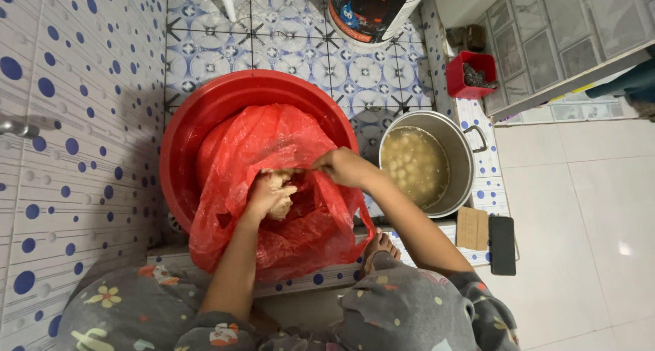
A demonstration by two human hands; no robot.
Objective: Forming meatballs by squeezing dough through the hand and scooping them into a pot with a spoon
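Head view: a red plastic bag (273, 187) lies inside a red basin (198, 119) that stands on the tiled floor (300, 57), near the floor's left wall. The bag spills over the basin's near rim onto the low tiled kerb (327, 276). The left hand (267, 195) reaches into the bag's mouth, its grip curled around a pale lump of dough-like stuff (281, 187) in the middle of the bag. The right hand (341, 167) sits at the bag's right edge, its grip pinching the plastic and pulling the mouth apart. Just beside the basin, toward the floor's right edge, stands a metal pot (464, 153) of cloudy liquid with pale pieces. A small red container (458, 75) stands beyond it. A dark phone (503, 245) lies on the kerb's right end
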